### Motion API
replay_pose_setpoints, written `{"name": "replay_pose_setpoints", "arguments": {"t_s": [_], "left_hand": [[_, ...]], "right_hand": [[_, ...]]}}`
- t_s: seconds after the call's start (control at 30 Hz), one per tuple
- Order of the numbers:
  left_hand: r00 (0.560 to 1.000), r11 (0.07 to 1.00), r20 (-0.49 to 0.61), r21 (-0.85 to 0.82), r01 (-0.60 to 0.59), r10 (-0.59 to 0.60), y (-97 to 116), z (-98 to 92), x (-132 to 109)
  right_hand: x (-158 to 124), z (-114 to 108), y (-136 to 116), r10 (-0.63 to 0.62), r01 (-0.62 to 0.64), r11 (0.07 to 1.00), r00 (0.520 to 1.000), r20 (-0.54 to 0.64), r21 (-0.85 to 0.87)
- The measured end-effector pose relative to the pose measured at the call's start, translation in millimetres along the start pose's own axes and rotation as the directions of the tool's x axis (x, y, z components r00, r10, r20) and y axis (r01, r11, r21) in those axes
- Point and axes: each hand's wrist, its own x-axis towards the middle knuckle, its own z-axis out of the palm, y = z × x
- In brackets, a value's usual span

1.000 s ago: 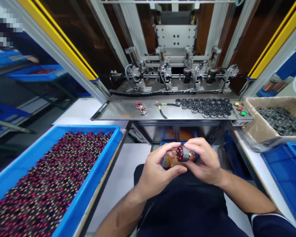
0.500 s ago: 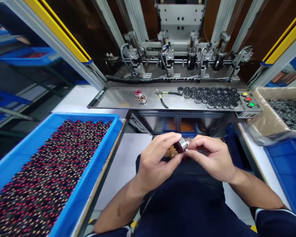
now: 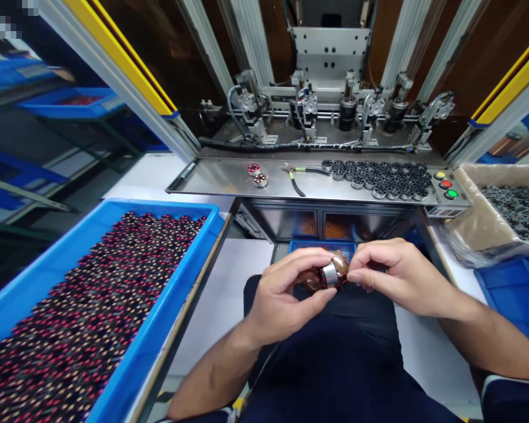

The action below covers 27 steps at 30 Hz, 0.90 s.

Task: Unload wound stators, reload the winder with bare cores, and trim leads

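Observation:
My left hand (image 3: 288, 291) grips a small wound motor stator (image 3: 329, 274) between thumb and fingers, above my lap. The stator has a bright metal ring, with dark red windings showing at its edges. My right hand (image 3: 385, 271) is closed in a pinch at the stator's right side, its fingertips a little apart from the metal ring. Whatever lies between those fingertips is too small to make out. On the steel ledge ahead lie two wound stators (image 3: 259, 179), a pair of cutting pliers (image 3: 296, 176) with black and yellow handles, and rows of black stator cores (image 3: 379, 177).
A blue tray (image 3: 212, 226) full of wound stators stands at my left. Behind the ledge is a winding machine (image 3: 306, 106); push buttons (image 3: 446, 184) sit at the ledge's right end. A lined box (image 3: 471, 202) of grey parts and a blue bin (image 3: 506, 288) are at right.
My right hand has drawn slightly right, away from the stator. The stator has turned a little in my left hand. The whole view has shifted slightly.

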Motion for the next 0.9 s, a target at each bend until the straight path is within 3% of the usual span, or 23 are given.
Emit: {"name": "replay_pose_setpoints", "arguments": {"t_s": [0.13, 0.27, 0.43, 0.6, 0.67, 0.77, 0.83, 0.9], "left_hand": [[0.989, 0.949, 0.039, 0.277, -0.151, 0.146, 8, -6.7, 3], [0.973, 0.870, 0.091, 0.434, -0.232, 0.215, 14, -9.9, 5], [0.966, 0.874, 0.153, 0.414, -0.256, 0.210, 17, -16.6, 3], [0.962, 0.929, 0.200, 0.281, -0.240, 0.188, 18, -38.6, -8], [0.980, 0.959, 0.145, 0.229, -0.166, 0.134, 15, -46.1, -15], [0.998, 0.996, -0.060, 0.091, -0.008, 0.013, 7, -49.8, -23], [0.973, 0.996, -0.214, -0.046, 0.073, -0.081, 0, -48.3, -25], [0.930, 0.982, -0.330, -0.148, 0.117, -0.160, -5, -46.7, -25]], "right_hand": [[1, -15, 3, 0.054, -0.056, 0.998, 0.998, 0.037, 0.041], [4, -10, -5, -0.069, 0.068, 0.995, 0.998, -0.010, -0.073], [14, 10, -15, -0.116, 0.135, 0.977, 0.986, 0.120, -0.165], [33, -9, -9, -0.177, 0.214, 0.972, 0.936, 0.303, -0.093], [56, -20, 2, -0.183, 0.244, 0.958, 0.926, 0.331, -0.153], [113, -22, 28, -0.124, 0.161, 0.894, 0.986, 0.113, -0.418], [157, -13, 48, -0.055, 0.000, 0.773, 0.996, -0.066, -0.634], [196, 1, 65, 0.020, -0.094, 0.645, 0.994, -0.106, -0.758]]}}
